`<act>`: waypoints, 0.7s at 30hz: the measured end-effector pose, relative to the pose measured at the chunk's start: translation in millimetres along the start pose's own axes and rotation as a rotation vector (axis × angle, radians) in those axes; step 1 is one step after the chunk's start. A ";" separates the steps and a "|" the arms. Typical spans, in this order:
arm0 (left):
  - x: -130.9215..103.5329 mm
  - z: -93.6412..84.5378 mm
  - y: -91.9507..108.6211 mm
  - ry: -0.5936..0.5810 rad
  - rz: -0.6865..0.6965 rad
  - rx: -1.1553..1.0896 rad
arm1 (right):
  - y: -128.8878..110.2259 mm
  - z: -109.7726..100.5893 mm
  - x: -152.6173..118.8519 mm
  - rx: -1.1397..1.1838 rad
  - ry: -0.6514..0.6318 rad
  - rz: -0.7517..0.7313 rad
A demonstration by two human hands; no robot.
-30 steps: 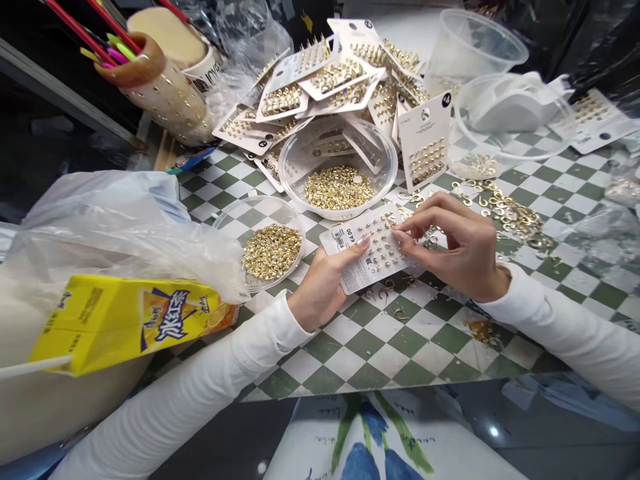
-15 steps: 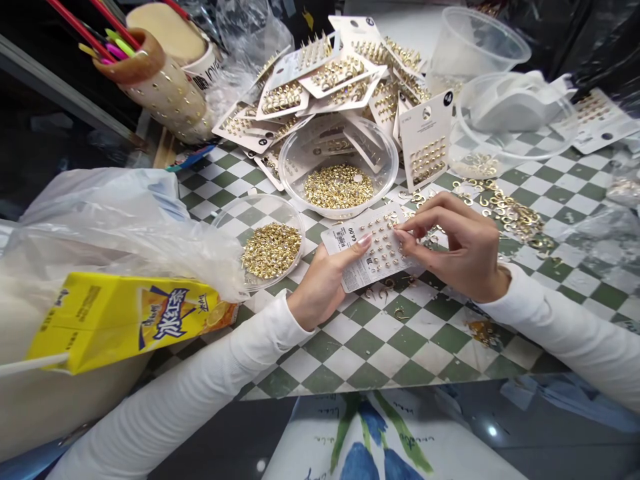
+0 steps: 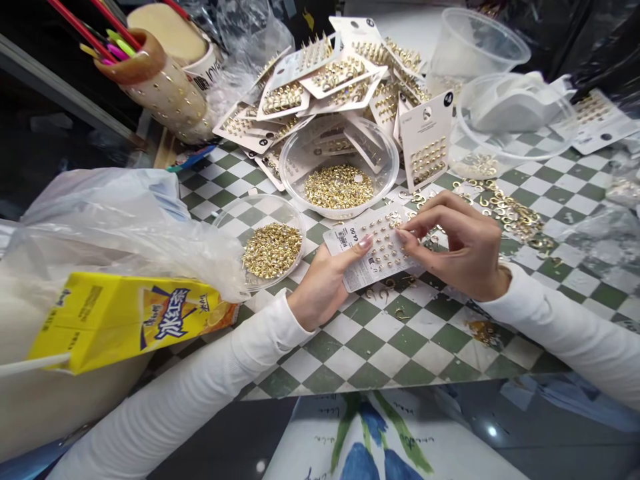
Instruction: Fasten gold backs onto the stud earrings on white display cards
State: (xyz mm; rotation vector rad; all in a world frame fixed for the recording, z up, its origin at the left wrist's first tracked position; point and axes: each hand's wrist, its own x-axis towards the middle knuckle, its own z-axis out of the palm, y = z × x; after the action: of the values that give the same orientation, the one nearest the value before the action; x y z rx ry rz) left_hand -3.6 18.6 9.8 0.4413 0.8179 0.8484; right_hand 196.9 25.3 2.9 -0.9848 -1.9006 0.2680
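Note:
My left hand (image 3: 323, 287) holds a white earring card (image 3: 383, 245) by its left end, thumb on top. Rows of small gold pieces dot the card, and a price label shows by my thumb. At the card's upper right edge, the thumb and forefinger of my right hand (image 3: 457, 250) are pinched together. Whatever sits between those fingertips is too small to make out. Just behind the card stands a clear plastic bowl (image 3: 289, 175) with many tiny gold pieces (image 3: 337, 188) in it. Left of the card, more gold pieces (image 3: 273, 250) lie in a shallow clear dish (image 3: 225, 208).
Filled earring cards (image 3: 345, 73) are heaped behind the bowl. Loose gold hooks and rings (image 3: 515, 212) are scattered right of my right hand. A yellow drink carton (image 3: 115, 320) and plastic bag (image 3: 125, 233) sit at left. Clear tubs (image 3: 480, 40) stand at the back right.
Very little differs. The card and both hands have shifted slightly to the right; my right fingertips stay pinched at the card's edge.

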 end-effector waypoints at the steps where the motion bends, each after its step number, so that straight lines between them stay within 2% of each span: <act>1: 0.1 0.1 -0.2 -0.003 0.005 -0.004 | -0.5 -0.1 0.0 0.002 -0.004 0.002; 15: 2.4 -1.7 -2.1 -0.041 0.036 -0.019 | -3.2 -0.9 -1.7 -0.002 -0.047 0.048; 21: 2.2 -2.0 -1.2 -0.053 0.041 -0.001 | -3.1 -1.8 -1.8 -0.030 -0.040 -0.005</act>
State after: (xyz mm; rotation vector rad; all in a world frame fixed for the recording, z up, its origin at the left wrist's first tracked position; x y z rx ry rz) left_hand -3.7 19.7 6.9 0.4796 0.7617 0.8716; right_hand 197.2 21.6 4.4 -1.0010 -1.9483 0.2584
